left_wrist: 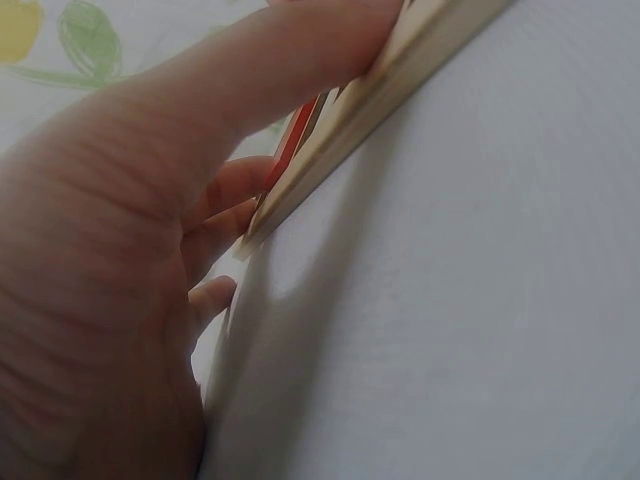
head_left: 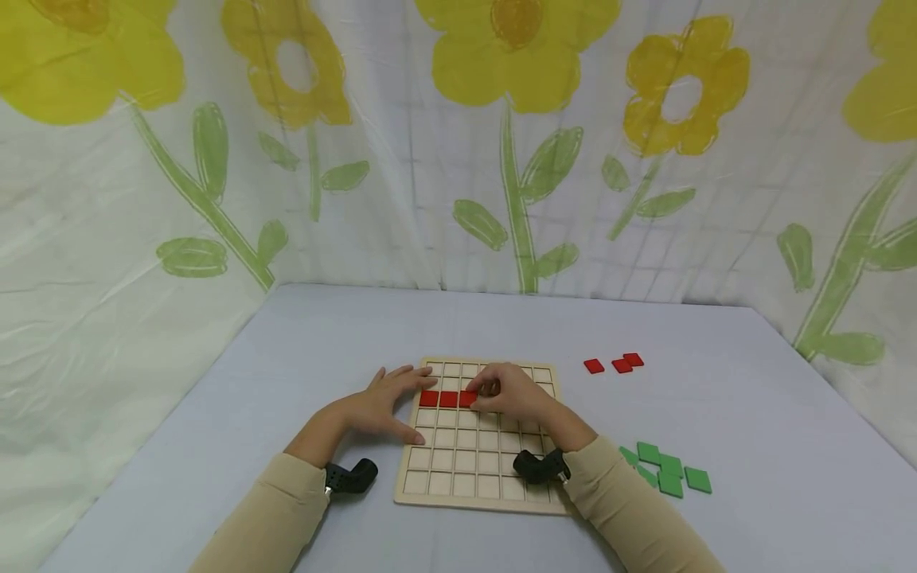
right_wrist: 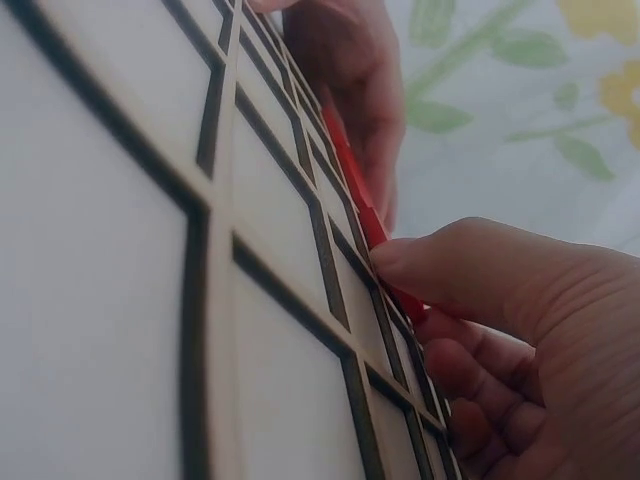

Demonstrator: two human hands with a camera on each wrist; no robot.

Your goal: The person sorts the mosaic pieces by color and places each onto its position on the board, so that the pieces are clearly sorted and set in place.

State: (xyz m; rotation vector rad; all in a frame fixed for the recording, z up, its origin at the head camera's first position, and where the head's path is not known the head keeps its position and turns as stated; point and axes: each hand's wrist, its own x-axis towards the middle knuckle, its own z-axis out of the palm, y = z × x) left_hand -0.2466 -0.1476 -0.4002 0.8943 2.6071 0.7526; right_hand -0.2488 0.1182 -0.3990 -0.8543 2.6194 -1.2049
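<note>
A wooden grid board (head_left: 487, 503) with square cells lies on the table. Three red square tiles form a row from its left side; two of them, the left tile (head_left: 428, 399) and the middle tile (head_left: 448, 399), sit in cells. My right hand (head_left: 519, 395) pinches the third red tile (head_left: 468, 399) between thumb and fingers, over the cell beside them. In the right wrist view the thumb presses on this red tile (right_wrist: 404, 298). My left hand (head_left: 380, 404) rests at the board's left edge, fingers spread and thumb touching the frame; it holds no tile.
Three loose red tiles (head_left: 594, 366) lie beyond the board's right side. Several green tiles (head_left: 670, 465) are grouped to the right, partly hidden by the right sleeve (head_left: 623, 493). A curtain (head_left: 401, 239) with painted flowers hangs behind the white table (head_left: 344, 326).
</note>
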